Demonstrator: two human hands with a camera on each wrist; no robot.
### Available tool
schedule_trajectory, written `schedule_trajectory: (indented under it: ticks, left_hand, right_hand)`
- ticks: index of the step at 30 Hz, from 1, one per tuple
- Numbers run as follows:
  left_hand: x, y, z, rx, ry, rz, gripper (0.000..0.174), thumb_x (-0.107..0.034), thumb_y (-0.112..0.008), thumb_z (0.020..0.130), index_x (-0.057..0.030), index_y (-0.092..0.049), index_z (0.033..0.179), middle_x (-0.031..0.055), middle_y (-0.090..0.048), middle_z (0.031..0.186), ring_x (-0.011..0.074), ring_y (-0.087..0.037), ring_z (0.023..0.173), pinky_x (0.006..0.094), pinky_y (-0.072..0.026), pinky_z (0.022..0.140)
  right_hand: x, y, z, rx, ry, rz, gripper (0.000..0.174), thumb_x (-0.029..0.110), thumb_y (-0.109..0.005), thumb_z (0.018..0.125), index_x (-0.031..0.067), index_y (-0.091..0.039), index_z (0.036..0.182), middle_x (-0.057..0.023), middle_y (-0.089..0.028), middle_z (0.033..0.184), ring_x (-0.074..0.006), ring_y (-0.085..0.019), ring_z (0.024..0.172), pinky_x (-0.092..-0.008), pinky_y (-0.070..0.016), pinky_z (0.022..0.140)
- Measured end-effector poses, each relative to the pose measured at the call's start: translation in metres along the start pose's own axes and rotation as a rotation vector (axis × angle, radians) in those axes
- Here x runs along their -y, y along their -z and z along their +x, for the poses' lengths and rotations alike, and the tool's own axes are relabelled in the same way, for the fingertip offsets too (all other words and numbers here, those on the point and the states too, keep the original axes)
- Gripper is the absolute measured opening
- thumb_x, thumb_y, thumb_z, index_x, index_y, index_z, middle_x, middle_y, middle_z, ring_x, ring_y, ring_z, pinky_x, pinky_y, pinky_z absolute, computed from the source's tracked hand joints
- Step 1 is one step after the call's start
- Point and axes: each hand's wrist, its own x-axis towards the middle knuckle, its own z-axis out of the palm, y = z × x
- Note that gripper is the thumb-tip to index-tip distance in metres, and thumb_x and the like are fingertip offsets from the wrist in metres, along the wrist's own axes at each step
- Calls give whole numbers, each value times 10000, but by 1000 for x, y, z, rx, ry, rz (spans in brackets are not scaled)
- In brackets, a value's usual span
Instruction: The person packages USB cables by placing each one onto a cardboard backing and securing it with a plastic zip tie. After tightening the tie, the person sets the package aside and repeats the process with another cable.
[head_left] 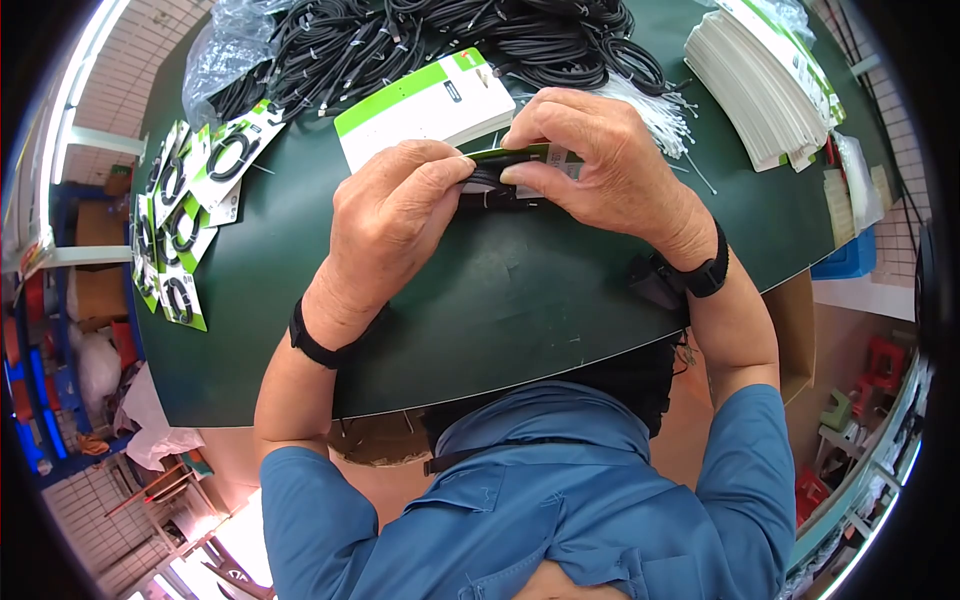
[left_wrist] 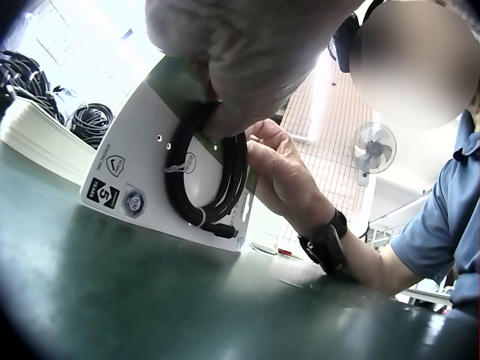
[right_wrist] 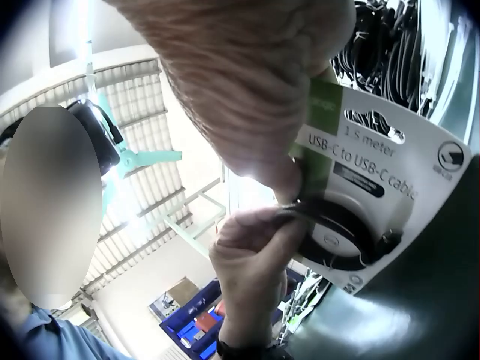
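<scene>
Between both hands, a printed backing card (right_wrist: 420,187) reading "USB-C to USB-C cable" stands on edge over the table. A coiled black cable (left_wrist: 176,180) lies against the card, with thin white ties around it. My left hand (head_left: 395,205) pinches the coil at its near left side, thumb and forefinger together, as the right wrist view also shows. My right hand (head_left: 610,165) holds the card's other end between thumb and curled forefinger, the thumb close along the cable. In the head view, the hands hide much of the card.
Behind the hands lie a stack of green-and-white cards (head_left: 400,115), a heap of black cables (head_left: 450,35) and white zip ties (head_left: 650,110). Carded cables (head_left: 185,215) are piled at left. Another card stack (head_left: 755,90) stands at right on the dark green table (head_left: 480,320).
</scene>
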Motion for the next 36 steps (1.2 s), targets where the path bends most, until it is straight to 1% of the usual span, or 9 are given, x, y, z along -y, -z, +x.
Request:
schedule_trajectory:
  ticks: [3, 6, 10, 15, 18, 23, 30, 35, 36]
  left_hand:
    - [1, -1, 0, 5, 6, -6, 281, 106, -770, 741, -20, -721, 987, 106, -729, 948, 268, -732, 834, 346, -589, 716]
    - [1, -2, 1, -1, -16, -22, 286, 103, -750, 732, -17, -696, 986, 97, -711, 931, 290, -715, 830, 370, -581, 699]
    - [-1, 2, 3, 1, -2, -45, 278, 110, -742, 735, -12, -695, 980, 103, -707, 927, 287, -713, 799, 366, -573, 684]
    - [-2, 5, 3, -3, 66, -28, 246, 120, -736, 748, -8, -699, 954, 109, -711, 926, 275, -711, 768, 344, -570, 677]
    - [0, 6, 5, -6, 85, -27, 235, 121, -736, 755, -9, -701, 948, 109, -715, 928, 267, -713, 767, 334, -571, 681]
    - [4, 10, 5, -7, 104, -22, 224, 120, -736, 764, -9, -703, 945, 107, -718, 929, 255, -716, 771, 322, -572, 690]
    - [2, 18, 9, -1, 122, -31, 218, 116, -735, 767, -7, -703, 944, 108, -719, 927, 263, -720, 774, 324, -575, 692]
    - [-8, 17, 10, 50, 82, -48, 211, 111, -734, 754, -3, -694, 927, 109, -712, 912, 276, -714, 766, 343, -574, 677]
    - [-11, 16, 10, 73, 75, -57, 210, 109, -735, 749, -3, -691, 920, 110, -709, 907, 279, -713, 765, 350, -573, 672]
  right_hand:
    - [-2, 15, 4, 29, 28, 3, 206, 39, -840, 791, 3, -695, 932, -71, -694, 860, -185, -668, 741, -299, -541, 668]
    - [-5, 40, 5, 125, -296, 114, 172, 55, -826, 817, -4, -712, 930, -39, -689, 828, -129, -652, 744, -260, -516, 653]
    - [-21, 72, -2, 309, -468, 217, 144, 68, -815, 830, -13, -731, 913, -12, -682, 796, -88, -633, 743, -225, -489, 646]
    - [-34, 90, -11, 447, -557, 172, 173, 87, -827, 795, -22, -748, 904, -47, -697, 764, -132, -660, 711, -260, -510, 646]
    - [-40, 72, -12, 654, -631, -298, 197, 98, -828, 753, -9, -756, 902, -96, -715, 748, -186, -686, 696, -305, -536, 661]
    - [-29, 50, -8, 662, -591, -242, 170, 129, -806, 751, 5, -737, 845, -144, -705, 736, -279, -696, 728, -373, -549, 688]
    - [-36, 34, -18, 616, -391, -444, 117, 106, -724, 818, -11, -720, 826, -211, -703, 806, -425, -688, 813, -481, -553, 756]
    - [-41, 44, -15, 499, -365, -420, 129, 121, -728, 841, 3, -687, 875, -154, -673, 734, -299, -667, 721, -391, -521, 675]
    - [-41, 49, -13, 417, -429, -252, 125, 117, -726, 859, -2, -692, 882, -127, -676, 732, -247, -658, 711, -362, -516, 661]
